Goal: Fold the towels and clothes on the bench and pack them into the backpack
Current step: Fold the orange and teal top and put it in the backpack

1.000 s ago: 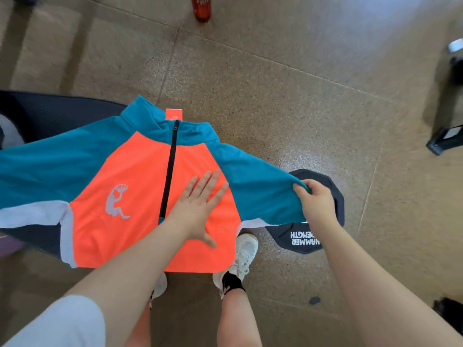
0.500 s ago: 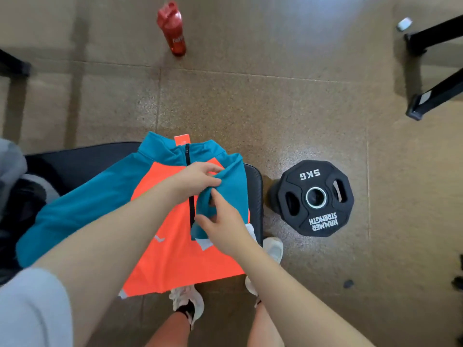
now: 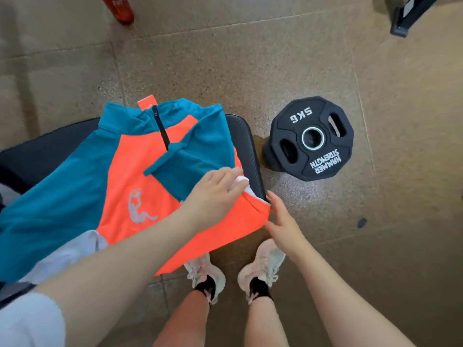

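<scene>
Orange and teal fabric makes up the zip-neck top [image 3: 140,176], spread front-up across the black padded bench [image 3: 244,144], its collar toward the far edge and its hem hanging over the near edge. One teal sleeve [image 3: 198,156] is folded inward across the chest, its cuff end lying just beside the short black zip [image 3: 161,131]; the other sleeve [image 3: 47,194] extends flat toward the bench's left end, with a pale grey panel below it. A grey printed figure [image 3: 137,206] marks the orange chest.

Left hand [image 3: 215,194]: palm down on the folded sleeve near the bench's right end, fingers loosely extended and together, pressing the cloth rather than gripping it; a white strip of fabric shows under the fingertips.

Right hand [image 3: 283,221]: open, fingers spread, resting at the top's orange corner where it overhangs the right end of the bench; whether it pinches the fabric cannot be told.

On the speckled floor [image 3: 225,66] just beyond the bench's right end lies a black weight plate [image 3: 313,139] marked 5KG. A red bottle [image 3: 120,8] stands at the upper edge of view, and a black frame foot [image 3: 406,18] at the upper right corner. Two pale shoes [image 3: 233,269] stand below the bench's near edge.
</scene>
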